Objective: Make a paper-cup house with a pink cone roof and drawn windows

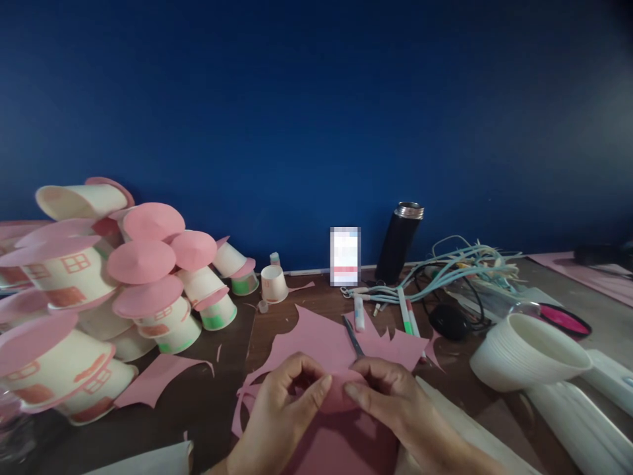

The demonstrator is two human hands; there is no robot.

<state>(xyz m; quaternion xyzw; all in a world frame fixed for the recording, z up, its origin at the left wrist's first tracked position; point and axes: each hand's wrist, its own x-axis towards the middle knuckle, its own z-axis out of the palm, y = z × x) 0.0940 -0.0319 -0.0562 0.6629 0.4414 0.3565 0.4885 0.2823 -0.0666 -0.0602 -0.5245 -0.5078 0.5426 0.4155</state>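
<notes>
Between my two hands, low in the middle of the head view, is a small piece of pink paper. My left hand pinches its left side with thumb and curled fingers. The right side is pinched the same way by my right hand. Beneath and beyond them lie pink paper offcuts with curved, cut-out edges, and more pink paper spreads below the hands. Dark scissors rest on the offcuts just past my right fingers, beside a white glue stick.
Paper cups with drawn windows and pink paper cone tops are piled at left. A single cup stands near the wall. Behind are a blurred bright screen and a black bottle. Markers, cables and nested cups lie right.
</notes>
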